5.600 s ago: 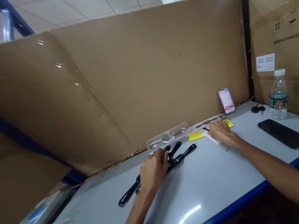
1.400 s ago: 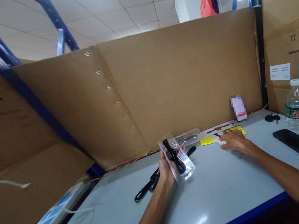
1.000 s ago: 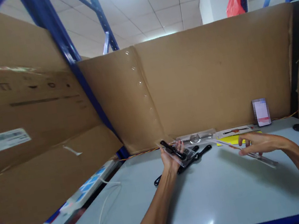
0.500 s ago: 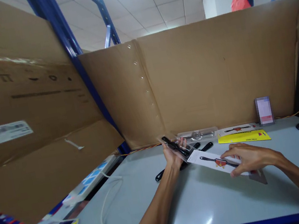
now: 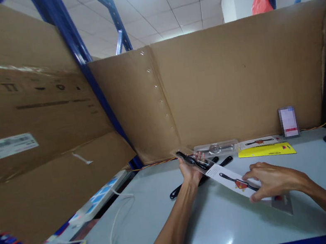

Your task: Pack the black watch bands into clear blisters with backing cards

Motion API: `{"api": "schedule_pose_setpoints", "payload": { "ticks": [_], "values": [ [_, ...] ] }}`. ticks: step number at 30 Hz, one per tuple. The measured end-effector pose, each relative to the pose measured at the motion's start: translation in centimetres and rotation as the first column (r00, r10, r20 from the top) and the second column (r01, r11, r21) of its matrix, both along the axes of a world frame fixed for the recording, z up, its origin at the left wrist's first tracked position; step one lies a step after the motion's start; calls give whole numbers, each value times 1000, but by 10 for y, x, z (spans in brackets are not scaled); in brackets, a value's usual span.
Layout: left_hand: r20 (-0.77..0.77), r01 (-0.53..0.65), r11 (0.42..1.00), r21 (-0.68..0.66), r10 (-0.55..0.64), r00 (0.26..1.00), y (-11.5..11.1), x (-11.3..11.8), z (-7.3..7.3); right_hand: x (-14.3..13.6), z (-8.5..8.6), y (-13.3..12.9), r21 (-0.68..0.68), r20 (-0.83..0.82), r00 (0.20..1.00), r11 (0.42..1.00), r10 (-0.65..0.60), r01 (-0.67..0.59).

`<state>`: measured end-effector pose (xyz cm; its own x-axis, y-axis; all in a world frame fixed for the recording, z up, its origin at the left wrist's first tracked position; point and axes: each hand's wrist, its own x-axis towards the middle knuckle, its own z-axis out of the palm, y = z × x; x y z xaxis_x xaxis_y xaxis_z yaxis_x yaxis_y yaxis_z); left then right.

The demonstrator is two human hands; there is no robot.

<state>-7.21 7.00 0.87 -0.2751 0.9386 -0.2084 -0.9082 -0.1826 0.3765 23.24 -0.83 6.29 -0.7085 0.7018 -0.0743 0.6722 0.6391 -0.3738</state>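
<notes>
Mating printed card [image 5: 232,181] to clear blister [image 5: 195,160] looks like the current step. Left hand [image 5: 190,173] cups the blister, palm up, fingers curled, black spokeshave [image 5: 190,160] inside. Right hand [image 5: 274,178] pinches the card at the left hand's 4 o'clock; far end meets the blister, seating unclear. Next move calls for squaring edges, I'd say. Yellow card [image 5: 266,151]: left hand's 3 o'clock.

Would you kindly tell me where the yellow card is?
In the head view, the yellow card lies right of centre, beyond the right hand, in front of the rear white card.
</notes>
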Motion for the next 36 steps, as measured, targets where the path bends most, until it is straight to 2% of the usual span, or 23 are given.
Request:
{"api": "schedule_pose_setpoints", "payload": {
  "ticks": [3, 12, 19, 24, 28, 32, 34, 36],
  "values": [
    [-17, -45, 999, 13, 45, 999, 0, 1, 1, 3, 3, -1, -3, 17, 1000, 1000, 9, -9],
    [-28, -59, 998, -29, 58, 998, 1, 0, 2, 6, 13, -7, 30, 11, 1000, 999, -13, 13],
    [-47, -83, 995, -56, 80, 996, -2, -1, 4, -4, 2, -14, 61, -9, 999, 997, -37, 37],
    [-77, -109, 992, -64, 104, 992, -5, 3, 9, -21, -5, -22, 154, -59, 997, 986, -53, 61],
    [-94, -49, 998, -44, 44, 995, -8, 22, 5, -40, -17, -26, 210, -156, 977, 962, -144, 175],
    [-141, 40, 999, 27, -35, 989, -12, 50, -10, -57, -33, -25, 241, -234, 946, 930, -222, 278],
    [-162, 102, 994, 46, -94, 982, -14, 59, -17, -60, -39, -22, 259, -257, 944, 927, -206, 273],
    [-172, 147, 988, 45, -137, 975, -13, 60, -19, -58, -43, -19, 295, -294, 946, 929, -136, 225]
  ]
}}
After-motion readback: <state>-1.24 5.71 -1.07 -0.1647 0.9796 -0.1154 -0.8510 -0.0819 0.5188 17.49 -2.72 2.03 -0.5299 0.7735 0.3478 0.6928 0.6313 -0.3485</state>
